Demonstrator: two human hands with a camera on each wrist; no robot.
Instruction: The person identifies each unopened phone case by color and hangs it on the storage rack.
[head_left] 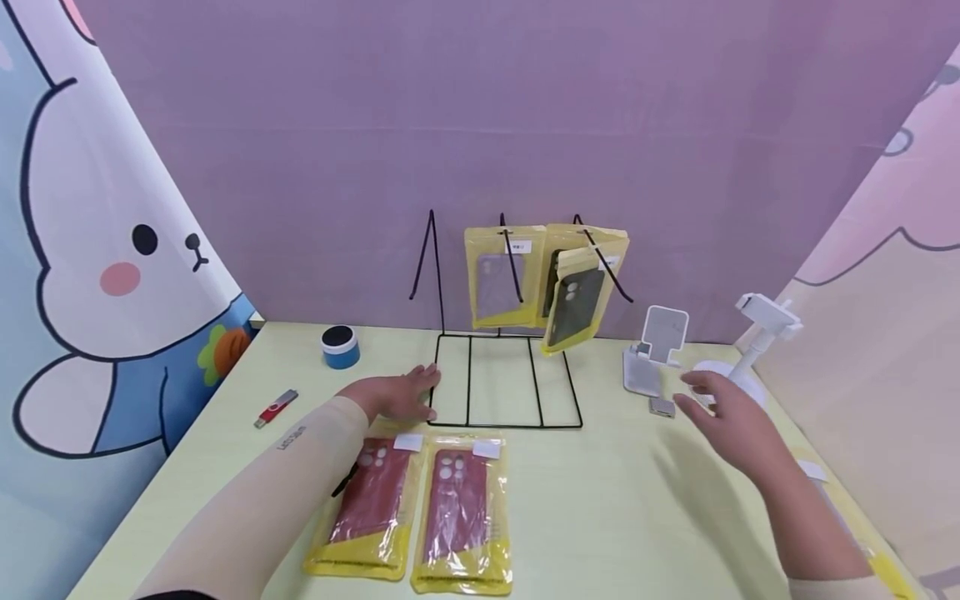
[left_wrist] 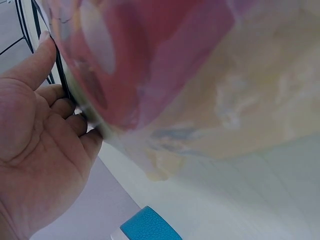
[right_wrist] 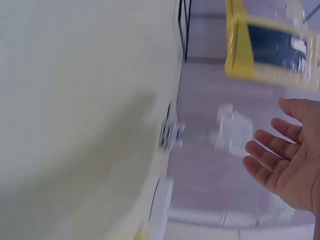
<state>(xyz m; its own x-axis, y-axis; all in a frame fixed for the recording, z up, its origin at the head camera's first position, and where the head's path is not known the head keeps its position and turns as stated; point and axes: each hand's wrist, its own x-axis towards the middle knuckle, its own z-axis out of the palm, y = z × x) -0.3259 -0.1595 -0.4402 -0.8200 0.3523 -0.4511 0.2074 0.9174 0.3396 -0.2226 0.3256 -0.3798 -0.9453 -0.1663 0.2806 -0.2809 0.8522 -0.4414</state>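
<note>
My left hand touches the left side rail of a black wire display rack, its thumb and fingers spread along the wire. In the left wrist view, a yellow-edged package with a red phone case partly hides the fingertips. Two such packages, a left one and a right one, lie flat before the rack. From its hooks hang a light purple phone case package and a dark phone case package, with another dark one partly behind. My right hand hovers empty at the right, fingers loosely bent.
A white folding phone stand and a small grey block sit right of the rack. Farther right stands a white stand with a round base. At the left are a blue round speaker and a red USB stick.
</note>
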